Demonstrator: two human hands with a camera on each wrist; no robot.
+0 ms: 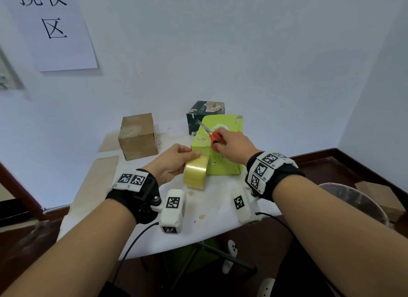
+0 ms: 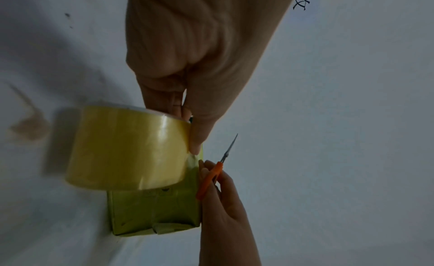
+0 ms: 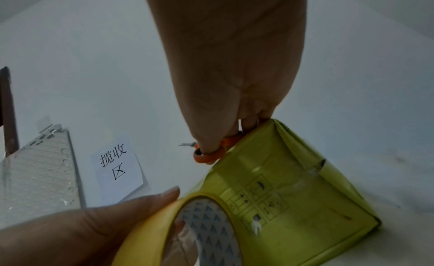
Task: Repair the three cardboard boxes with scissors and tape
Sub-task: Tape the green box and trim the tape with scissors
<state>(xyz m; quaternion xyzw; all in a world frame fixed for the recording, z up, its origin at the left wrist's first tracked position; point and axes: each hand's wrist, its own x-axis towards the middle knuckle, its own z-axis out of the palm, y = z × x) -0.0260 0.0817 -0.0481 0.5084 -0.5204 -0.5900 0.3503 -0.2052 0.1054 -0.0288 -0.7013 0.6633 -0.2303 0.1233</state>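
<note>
fingers (image 2: 162, 95) of the left hand (image 1: 170, 166) curl round the tape roll (image 1: 195, 171), thumb along its outer face, the other fingers reaching into the core. roll held on edge against the near left corner of the green box (image 1: 220, 142); a stretch of clear tape runs from the roll onto the box's front face. thumb tip lies at that corner, where tape meets cardboard.

right hand (image 1: 234, 145) grips the scissors (image 1: 210, 135): thumb through one orange loop, fingers closed on the other handle. blades lie nearly together, pointing away and to the left over the top of the green box. lower fingers of this hand touch the box's upper front edge.

green box stands near the middle of the white table (image 1: 220, 210), front face bearing printed handling symbols, a torn flap visible at one end in the wrist views. dark patterned box (image 1: 205, 113) stands just behind it, touching or nearly so; which cannot be told. brown cardboard box (image 1: 138, 136) stands apart to the left, near the table's far edge.

background: paper sign (image 1: 50, 27) with printed characters on the wall, upper left; round bin (image 1: 353, 201) beside the table, at right.
</note>
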